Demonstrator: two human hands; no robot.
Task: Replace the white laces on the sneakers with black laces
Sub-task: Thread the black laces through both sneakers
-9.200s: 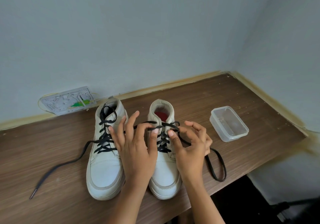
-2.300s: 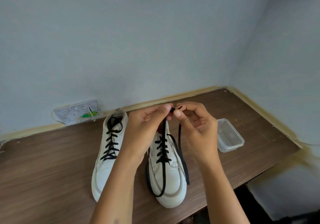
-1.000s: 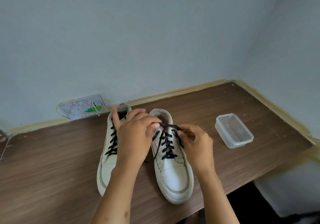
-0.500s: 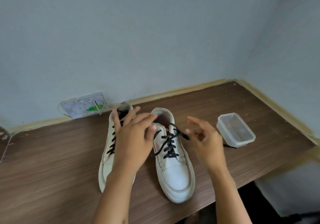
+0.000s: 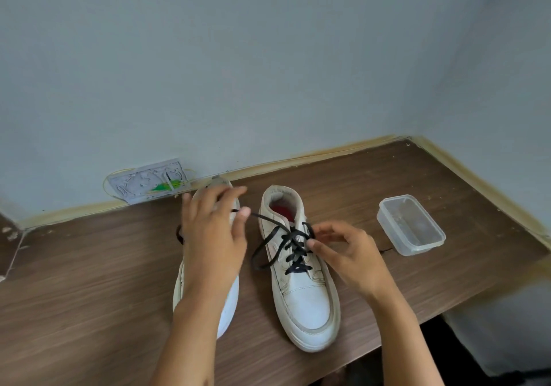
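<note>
One camera, worn on the person's head, looks forward and down at the wooden table (image 5: 89, 281) from close above, facing the corner where two pale walls (image 5: 238, 57) meet.

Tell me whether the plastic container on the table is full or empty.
Empty. The clear plastic container stands upright and lidless on the table, and only its bare bottom shows through the open top.
</note>
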